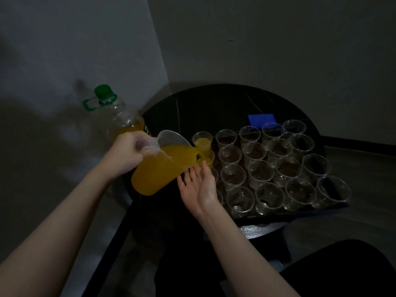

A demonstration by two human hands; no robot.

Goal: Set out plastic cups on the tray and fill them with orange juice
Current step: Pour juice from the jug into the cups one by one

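- The left hand [128, 153] grips the handle of a clear plastic jug full of orange juice [159, 169]. Its fingers are curled tight round the handle.
- The jug is tipped over to the right, with its spout down over a cup in the left column of cups.
- The right hand [198, 186] is just beside the jug, down near its spout. Its fingers [194, 171] are straight and spread, palm up, and they hold nothing. I cannot tell if they touch the jug.
- A dark flat tray [278, 217] sits on the round black worktop [214, 103].
- Many clear plastic cups [270, 195] stand in rows on the tray, close together and upright.
- One clear plastic cup at the far left of the back row [202, 141] has orange juice in it.
- The cup under the spout [206, 160] has some juice in it too. The jug hides part of it.
- The other cups that show look like they have no juice.
- A big clear plastic bottle with a green cap [113, 112] stands at the left edge of the worktop, behind the left hand. It has a little orange juice low down.
- A small blue flat thing [261, 120] lies on the worktop behind the tray.
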